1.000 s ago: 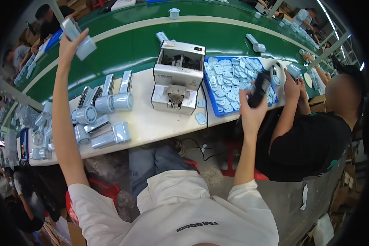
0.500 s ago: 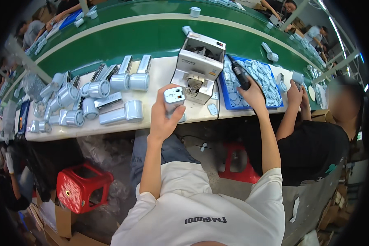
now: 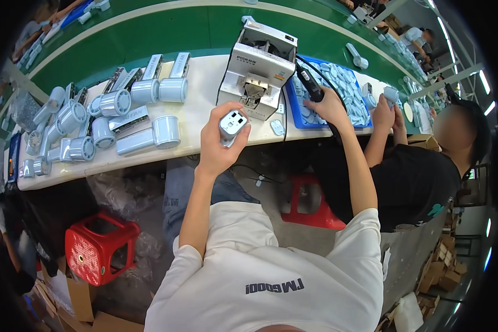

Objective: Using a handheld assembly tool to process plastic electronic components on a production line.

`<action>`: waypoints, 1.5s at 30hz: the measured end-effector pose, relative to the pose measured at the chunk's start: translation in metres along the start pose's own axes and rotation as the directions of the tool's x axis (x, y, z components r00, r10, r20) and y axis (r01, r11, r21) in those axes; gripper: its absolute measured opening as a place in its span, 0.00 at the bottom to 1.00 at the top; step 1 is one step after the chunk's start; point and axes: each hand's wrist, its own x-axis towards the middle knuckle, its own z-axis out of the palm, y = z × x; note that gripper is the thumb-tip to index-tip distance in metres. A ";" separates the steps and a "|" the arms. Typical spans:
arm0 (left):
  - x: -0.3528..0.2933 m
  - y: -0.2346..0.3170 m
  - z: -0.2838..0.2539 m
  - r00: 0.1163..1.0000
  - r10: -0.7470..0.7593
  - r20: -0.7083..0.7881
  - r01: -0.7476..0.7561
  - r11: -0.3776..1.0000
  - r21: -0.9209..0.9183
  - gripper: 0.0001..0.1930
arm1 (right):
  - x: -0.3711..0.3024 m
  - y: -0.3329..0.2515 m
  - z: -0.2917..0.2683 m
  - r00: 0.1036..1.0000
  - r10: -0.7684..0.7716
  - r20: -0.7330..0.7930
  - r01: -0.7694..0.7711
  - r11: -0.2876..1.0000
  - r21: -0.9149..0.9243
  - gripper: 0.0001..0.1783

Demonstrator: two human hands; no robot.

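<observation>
My left hand (image 3: 214, 145) is wrapped round a light-blue handheld fan body (image 3: 233, 123). Its end face, with small dark openings, points up at me. This hand is in front of a white metal screw feeder (image 3: 258, 72) on the bench. In my right hand (image 3: 333, 109) is a black electric screwdriver (image 3: 310, 81), tilted with its tip up and to the left. A cord trails from it. That hand is over the near side of a blue tray (image 3: 329, 125) filled with small light-blue plastic covers (image 3: 340, 88); its fingertips are partly hidden.
Several light-blue fans (image 3: 166, 133) lie on the white bench (image 3: 202, 113) at left. Loose covers (image 3: 277, 127) rest near the feeder. A green conveyor (image 3: 149, 36) runs behind. A co-worker (image 3: 409, 182) sits at right, holding a fan part. A red stool (image 3: 102, 249) stands at lower left.
The view has shifted, so the bench sits higher and further left. The fan body in my left hand has turned slightly. My right hand has come lower over the tray, still gripping the screwdriver.
</observation>
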 end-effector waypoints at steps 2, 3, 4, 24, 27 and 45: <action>0.000 0.000 0.000 0.999 0.028 0.025 -0.030 0.997 0.066 0.19 | 0.003 0.012 0.005 0.990 -0.063 -0.129 0.067 0.997 0.027 0.21; -0.001 -0.002 -0.001 0.999 0.028 0.020 -0.029 0.997 0.067 0.19 | 0.001 0.007 0.002 0.990 -0.066 -0.126 0.069 0.997 0.025 0.21; -0.003 -0.003 -0.004 0.999 0.007 0.036 -0.008 0.999 0.031 0.19 | -0.003 0.001 -0.003 0.993 -0.039 -0.113 0.060 0.981 0.187 0.19; 0.004 0.027 -0.013 0.952 0.301 0.049 -0.295 0.869 0.397 0.34 | -0.125 -0.160 0.030 0.935 -0.354 -0.032 0.199 0.448 0.872 0.14; 0.004 0.028 -0.013 0.942 0.334 0.032 -0.321 0.868 0.379 0.34 | -0.129 -0.161 0.038 0.952 -0.306 -0.016 0.151 0.422 0.894 0.13; -0.004 0.030 -0.021 0.931 0.291 0.218 -0.359 0.837 0.413 0.33 | -0.135 -0.148 0.061 0.964 -0.249 -0.096 0.182 0.351 0.918 0.12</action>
